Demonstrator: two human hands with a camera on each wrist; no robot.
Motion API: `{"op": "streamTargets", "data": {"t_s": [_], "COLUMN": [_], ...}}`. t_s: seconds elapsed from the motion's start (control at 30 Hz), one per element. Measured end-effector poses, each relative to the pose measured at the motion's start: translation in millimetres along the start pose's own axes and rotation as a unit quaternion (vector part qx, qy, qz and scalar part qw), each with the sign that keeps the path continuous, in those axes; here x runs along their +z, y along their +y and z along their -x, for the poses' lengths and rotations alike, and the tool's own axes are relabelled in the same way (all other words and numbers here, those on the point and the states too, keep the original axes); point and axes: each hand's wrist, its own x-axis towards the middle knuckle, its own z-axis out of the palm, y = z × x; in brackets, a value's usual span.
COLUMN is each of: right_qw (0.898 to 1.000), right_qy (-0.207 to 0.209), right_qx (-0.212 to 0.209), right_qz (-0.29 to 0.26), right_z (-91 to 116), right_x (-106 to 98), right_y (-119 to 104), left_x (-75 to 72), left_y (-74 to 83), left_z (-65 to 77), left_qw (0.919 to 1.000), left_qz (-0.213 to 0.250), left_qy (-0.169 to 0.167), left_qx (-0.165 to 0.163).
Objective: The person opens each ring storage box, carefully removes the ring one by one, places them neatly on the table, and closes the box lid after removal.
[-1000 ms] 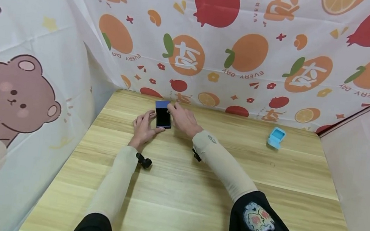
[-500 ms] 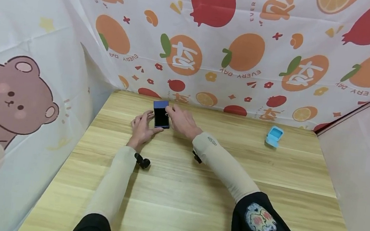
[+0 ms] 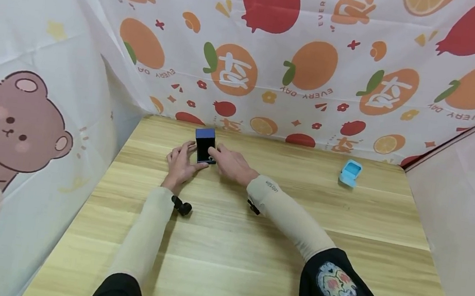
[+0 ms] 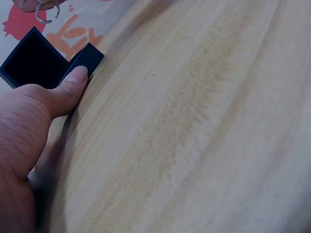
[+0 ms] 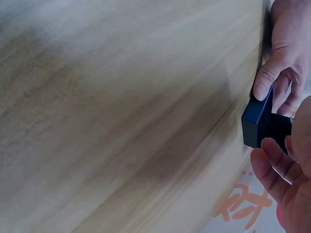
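A dark blue ring box (image 3: 205,140) with a black inside stands open at the far left of the table. My left hand (image 3: 180,165) holds it from the left side, thumb on the front edge of the base in the left wrist view. Between the fingertips of my right hand (image 3: 232,164) is a thin silver ring (image 4: 44,20) with a textured band. In the left wrist view the ring hangs apart from the box, above its opening. The fingers (image 5: 272,170) of my right hand come close to the base's right side; the ring is mostly hidden in the right wrist view.
On the right of the wooden table (image 3: 251,257) lies a small light blue box (image 3: 351,173), its lid open. A fruit-print cloth (image 3: 269,98) hangs along the back edge, and a white cloth with a bear (image 3: 24,124) covers the left side.
My right hand has come down with the ring, from beside the lid to the front part of the box. The left hand still holds the box; the head view has shifted slightly.
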Motion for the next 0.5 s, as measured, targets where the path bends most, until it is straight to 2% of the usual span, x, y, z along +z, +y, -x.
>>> {"op": "streamTargets", "data": {"t_s": [0.17, 0.5], "right_qw": [1.0, 0.998], "right_qy": [-0.02, -0.049], "right_qx": [-0.002, -0.017], "right_qz": [-0.007, -0.017], "right_z": [2.8, 6.3], "right_x": [1.3, 8.7], "right_y": [-1.2, -2.3], "left_x": [-1.3, -1.4], "left_y": [0.8, 1.4], "left_z": [0.0, 3.4], "left_qw": [0.9999, 1.0], "left_qz": [-0.006, 0.001], "left_qy": [0.0, -0.002], "left_qx": [0.009, 0.007]}}
